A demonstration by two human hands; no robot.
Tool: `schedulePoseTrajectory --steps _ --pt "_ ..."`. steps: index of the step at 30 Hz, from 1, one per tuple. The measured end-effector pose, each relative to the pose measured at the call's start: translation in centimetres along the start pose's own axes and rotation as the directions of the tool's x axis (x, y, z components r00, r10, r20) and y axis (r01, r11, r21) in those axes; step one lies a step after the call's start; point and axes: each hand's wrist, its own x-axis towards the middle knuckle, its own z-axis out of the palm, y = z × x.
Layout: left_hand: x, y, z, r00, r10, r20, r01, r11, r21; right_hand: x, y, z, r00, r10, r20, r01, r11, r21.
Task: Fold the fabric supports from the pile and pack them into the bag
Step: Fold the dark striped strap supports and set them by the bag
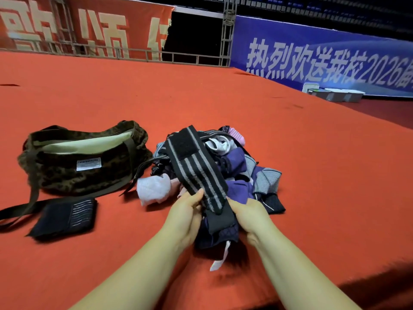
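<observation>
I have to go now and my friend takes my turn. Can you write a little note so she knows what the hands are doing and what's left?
Left hand and right hand: both grip the near end of a black striped strap that lies up over the pile.
Bag: open, on the red floor, left of the pile; I can't see anything inside it.
Done: one black support lies folded in front of the bag, not packed.
Left: fold this strap, fold the rest of the pile, then put everything in the bag.
</observation>
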Motion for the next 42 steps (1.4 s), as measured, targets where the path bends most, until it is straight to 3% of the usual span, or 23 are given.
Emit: schedulePoseTrajectory --steps 4,6,8,14,17,20,25,28,37,42 --pt "-0.7 0.5 0.8 0.997 0.081 -0.006 -0.081 0.997 -0.017 -0.6 -2.1 -1.0 0.965 -0.224 -0.140 0.201 0.966 -0.162" --pt "-0.8 0.5 1.5 0.992 0.123 -0.020 -0.124 0.992 -0.011 -0.4 -3.0 -1.5 0.953 -0.260 -0.155 0.234 0.958 -0.167" --pt "-0.7 0.2 2.1 0.983 0.173 -0.062 -0.173 0.985 0.001 0.0 -3.2 -1.5 0.946 -0.271 -0.177 0.243 0.956 -0.167" --pt "-1.3 -1.2 3.6 0.891 0.395 -0.224 -0.313 0.891 0.329 0.8 -3.1 -1.4 0.947 -0.182 -0.265 0.180 0.983 -0.029" --pt "-1.8 -1.1 4.0 0.857 0.439 -0.269 -0.326 0.868 0.376 1.4 -3.0 -1.3 0.940 -0.172 -0.295 0.174 0.985 -0.020" --pt "-1.6 -1.1 4.5 0.844 0.398 -0.360 -0.280 0.899 0.336 1.9 -3.0 -0.9 0.933 -0.186 -0.309 0.186 0.982 -0.029" --pt "-0.6 -1.6 4.2 0.833 0.071 -0.548 -0.056 0.997 0.044 2.1 -3.1 -0.1 0.959 -0.034 -0.281 0.060 0.995 0.084" --pt "-0.8 -1.1 4.0 0.823 -0.045 -0.567 -0.008 0.996 -0.090 1.9 -2.7 0.4 0.955 -0.088 -0.282 0.094 0.996 0.009" --pt "-1.3 -0.8 3.1 0.825 -0.014 -0.564 0.021 1.000 0.007 1.4 -2.9 0.9 0.947 -0.218 -0.237 0.172 0.964 -0.201" --pt "-2.1 0.1 3.1 0.842 0.024 -0.539 0.012 0.998 0.063 1.1 -3.6 0.4 0.919 -0.384 -0.089 0.350 0.900 -0.261"
